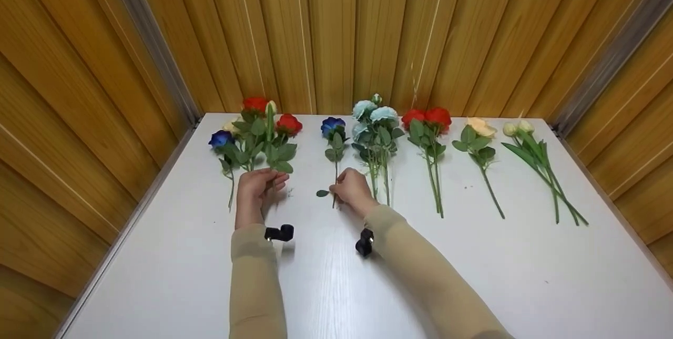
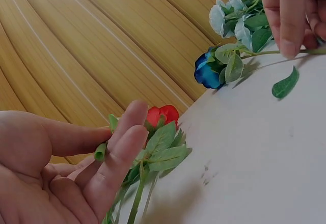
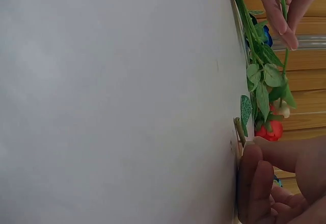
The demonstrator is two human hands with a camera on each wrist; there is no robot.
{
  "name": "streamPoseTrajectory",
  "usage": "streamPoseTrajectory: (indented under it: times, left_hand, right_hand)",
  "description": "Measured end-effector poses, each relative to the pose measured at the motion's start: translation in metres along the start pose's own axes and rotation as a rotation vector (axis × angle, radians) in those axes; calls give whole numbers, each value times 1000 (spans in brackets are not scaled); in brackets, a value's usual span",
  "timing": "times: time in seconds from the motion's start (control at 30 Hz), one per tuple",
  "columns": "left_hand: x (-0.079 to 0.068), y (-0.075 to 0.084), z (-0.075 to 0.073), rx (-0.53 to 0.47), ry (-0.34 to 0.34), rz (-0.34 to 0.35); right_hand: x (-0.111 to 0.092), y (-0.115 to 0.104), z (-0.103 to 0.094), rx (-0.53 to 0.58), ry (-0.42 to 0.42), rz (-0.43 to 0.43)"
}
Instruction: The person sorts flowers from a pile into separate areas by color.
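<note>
My left hand (image 1: 256, 185) pinches the green stem (image 2: 100, 151) of a white tulip (image 1: 271, 108) between thumb and fingers, above a group of flowers at the table's left. In that group lie red roses (image 1: 288, 124), a blue rose (image 1: 221, 138) and a pale cream flower (image 1: 231, 127). My right hand (image 1: 351, 189) pinches the lower stem of another blue rose (image 1: 333, 126), low at the tabletop. One leaf (image 2: 285, 83) of this rose sticks out to the left beside my fingers. The right wrist view shows the cut stem end (image 3: 239, 130) poking out past the fingertips.
On the white table (image 1: 326, 276), light blue flowers (image 1: 384, 114) lie just right of my right hand. Farther right are red roses (image 1: 437, 118), a peach rose (image 1: 481, 127) and white tulips (image 1: 518, 129). A wood-panelled wall (image 1: 336, 34) stands behind the table.
</note>
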State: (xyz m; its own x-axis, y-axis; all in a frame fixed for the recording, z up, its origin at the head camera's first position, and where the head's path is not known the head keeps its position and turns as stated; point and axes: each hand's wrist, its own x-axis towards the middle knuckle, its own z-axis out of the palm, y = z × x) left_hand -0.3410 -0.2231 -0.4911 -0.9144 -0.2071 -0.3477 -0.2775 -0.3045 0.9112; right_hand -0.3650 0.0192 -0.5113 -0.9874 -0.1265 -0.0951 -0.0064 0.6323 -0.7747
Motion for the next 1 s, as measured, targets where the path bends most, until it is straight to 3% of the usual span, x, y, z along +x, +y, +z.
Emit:
streamPoseTrajectory:
  times: [0.37,0.6,0.83,1.0]
  left_hand:
    - [-8,0,8,-111,-22,-16]
    - [-10,-2,15,-174,-58,48]
    - [-11,3,30,-77,-116,85]
    - [-13,5,42,-10,-140,94]
  right_hand:
    - [-6,-14,5,-1,46,-90]
    - [-15,-30,11,68,17,-135]
    - [-21,-45,21,237,-63,-195]
    - [-22,-51,25,438,-123,-123]
